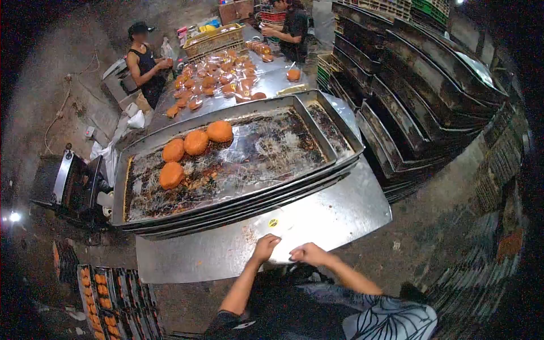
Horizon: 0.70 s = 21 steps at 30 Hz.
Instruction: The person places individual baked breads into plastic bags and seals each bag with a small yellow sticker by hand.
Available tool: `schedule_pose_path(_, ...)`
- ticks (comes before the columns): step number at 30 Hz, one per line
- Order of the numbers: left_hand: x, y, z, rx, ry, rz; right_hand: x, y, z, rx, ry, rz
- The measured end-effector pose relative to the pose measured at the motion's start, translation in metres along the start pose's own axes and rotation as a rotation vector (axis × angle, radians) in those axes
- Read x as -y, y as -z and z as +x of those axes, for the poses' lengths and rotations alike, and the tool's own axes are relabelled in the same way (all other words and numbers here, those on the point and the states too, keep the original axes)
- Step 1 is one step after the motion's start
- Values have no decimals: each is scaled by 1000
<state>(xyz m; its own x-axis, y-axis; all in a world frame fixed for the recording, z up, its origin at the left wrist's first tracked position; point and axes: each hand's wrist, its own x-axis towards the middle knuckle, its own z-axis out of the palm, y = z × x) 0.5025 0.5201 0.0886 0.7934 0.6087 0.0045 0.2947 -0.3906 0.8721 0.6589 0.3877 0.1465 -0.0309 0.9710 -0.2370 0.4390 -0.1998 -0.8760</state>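
My left hand rests with curled fingers on the near edge of the steel table. My right hand lies beside it on the same edge, fingers bent; whether either holds anything small is unclear. Just beyond them sits a stack of large dark baking trays. The top tray is greasy and holds several round orange buns at its far left.
Two other people stand at the table's far end among many wrapped buns and a yellow crate. Tall stacks of empty trays fill the right. Racks of buns sit low at left.
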Motion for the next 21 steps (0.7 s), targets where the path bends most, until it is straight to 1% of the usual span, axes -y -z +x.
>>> schedule_pose_path(1, -6, 5, 0, 21, 61, -65, -16, -12, 4, -30, 40, 55)
schedule_pose_path(2, -20, 9, 2, 71, 74, -125, -7, -13, 8, -76, 37, 163)
schedule_pose_path(3, -33, 6, 2, 72, 92, -237, 4, -8, 13, -123, 37, 266)
schedule_pose_path(4, -59, 12, 4, 133, 161, -300, 5, -4, 18, -80, -29, 456)
schedule_pose_path(5, -77, 18, 4, 197, 233, -360, 4, -7, 14, -69, -29, 466)
schedule_pose_path(6, -72, 15, 1, 194, 243, -359, 2, -10, 3, -155, -48, 218)
schedule_pose_path(7, -62, 8, -2, 151, 301, -396, 2, -12, -7, -241, -66, -42)
schedule_pose_path(8, -55, 3, -2, 107, 357, -440, 8, -16, -10, -317, -155, -205)
schedule_pose_path(9, -54, 1, 0, 99, 349, -456, 14, -23, -8, -311, -156, -224)
schedule_pose_path(11, -55, -7, 1, 139, 198, -619, 25, -32, -5, -537, -255, 77)
schedule_pose_path(12, -73, 2, 4, 22, 176, -425, 27, -28, -4, -520, -256, 50)
schedule_pose_path(13, -89, 14, 6, -34, 198, -617, 31, -23, 4, -460, -193, 79)
schedule_pose_path(14, -87, 22, 8, -192, 8, -367, 34, -20, 15, -398, -131, 116)
schedule_pose_path(15, -85, 31, 8, -340, -174, -103, 29, -16, 34, -225, 36, 583)
schedule_pose_path(16, -106, 45, 1, -364, -267, -119, 23, -11, 53, 0, 111, 1053)
schedule_pose_path(17, -123, 59, -9, -287, -317, -151, 15, 1, 78, 393, 289, 1927)
schedule_pose_path(18, -126, 65, -12, -431, -270, -115, 78, 12, 87, 6, 245, 1726)
schedule_pose_path(19, -130, 73, -12, -577, -217, -79, 155, 17, 89, -351, 198, 1486)
schedule_pose_path(20, -137, 92, -7, -769, -210, -469, 194, 13, 95, -176, 366, 1604)
schedule_pose_path(21, -145, 119, -1, -948, -209, -857, 219, 1, 105, 10, 541, 1717)
